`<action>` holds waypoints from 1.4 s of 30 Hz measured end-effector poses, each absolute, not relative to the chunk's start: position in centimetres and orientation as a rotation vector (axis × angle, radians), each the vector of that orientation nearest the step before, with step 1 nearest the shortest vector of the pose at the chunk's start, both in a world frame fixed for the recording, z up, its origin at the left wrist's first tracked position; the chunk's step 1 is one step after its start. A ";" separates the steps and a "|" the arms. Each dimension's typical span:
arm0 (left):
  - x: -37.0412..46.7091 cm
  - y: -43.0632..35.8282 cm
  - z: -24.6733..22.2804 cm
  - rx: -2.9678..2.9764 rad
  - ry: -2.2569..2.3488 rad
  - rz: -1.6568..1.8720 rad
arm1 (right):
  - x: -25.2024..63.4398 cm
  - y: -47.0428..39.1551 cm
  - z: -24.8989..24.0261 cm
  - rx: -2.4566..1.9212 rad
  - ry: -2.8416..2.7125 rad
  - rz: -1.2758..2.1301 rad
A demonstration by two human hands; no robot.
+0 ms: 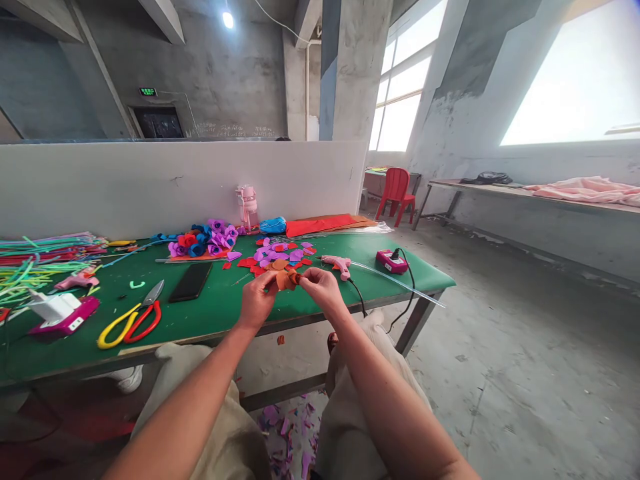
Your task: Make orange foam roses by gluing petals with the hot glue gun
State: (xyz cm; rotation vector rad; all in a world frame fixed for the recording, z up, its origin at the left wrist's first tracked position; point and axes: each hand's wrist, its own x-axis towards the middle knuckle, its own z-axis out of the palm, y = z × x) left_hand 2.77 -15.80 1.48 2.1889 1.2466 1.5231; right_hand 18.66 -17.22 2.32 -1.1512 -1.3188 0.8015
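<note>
Between my two hands, just above the front edge of the green table (320,303), is an orange-brown paper flower (286,279) with rounded petals. My left hand (259,298) pinches its left side with thumb and fingers. From the right, my right hand (323,288) grips the flower near a darker, rolled-looking part; its fingertips partly cover that spot. Behind the hands lies a pile of purple and red cut petals (277,253). A pink glue gun (340,265) rests to the right of the pile, with a clear glue stick reaching past the table edge.
Finished-looking paper flowers (205,240), a black phone (191,282), scissors (135,320) and bundled coloured stems (45,260) lie to the left. A pink bottle (247,207) stands at the back by the white partition (150,180). A magenta power strip (393,261) with a cord sits right.
</note>
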 end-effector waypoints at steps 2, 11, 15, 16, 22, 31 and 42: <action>2.9 -15.8 1.5 2.108 1.232 1.531 | 18.7 -17.3 2.6 -1.140 -1.271 0.882; 1.9 -15.6 2.8 1.212 0.968 0.976 | 21.0 -16.3 2.4 -0.920 -0.934 1.007; 1.2 -15.8 3.2 1.166 0.883 0.767 | 21.3 -16.1 2.2 -0.861 -1.110 0.744; 1.1 -15.8 3.1 1.170 0.870 0.735 | 21.3 -16.2 2.3 -0.865 -1.176 0.687; 0.4 -15.6 3.2 1.238 0.847 0.594 | 21.3 -17.7 3.6 -0.864 -1.533 0.446; 0.3 -16.0 3.9 1.369 0.924 0.496 | 21.1 -19.1 4.6 -0.833 -1.811 0.382; 0.3 -16.1 3.9 1.362 0.922 0.488 | 21.3 -18.6 3.8 -0.891 -1.876 0.294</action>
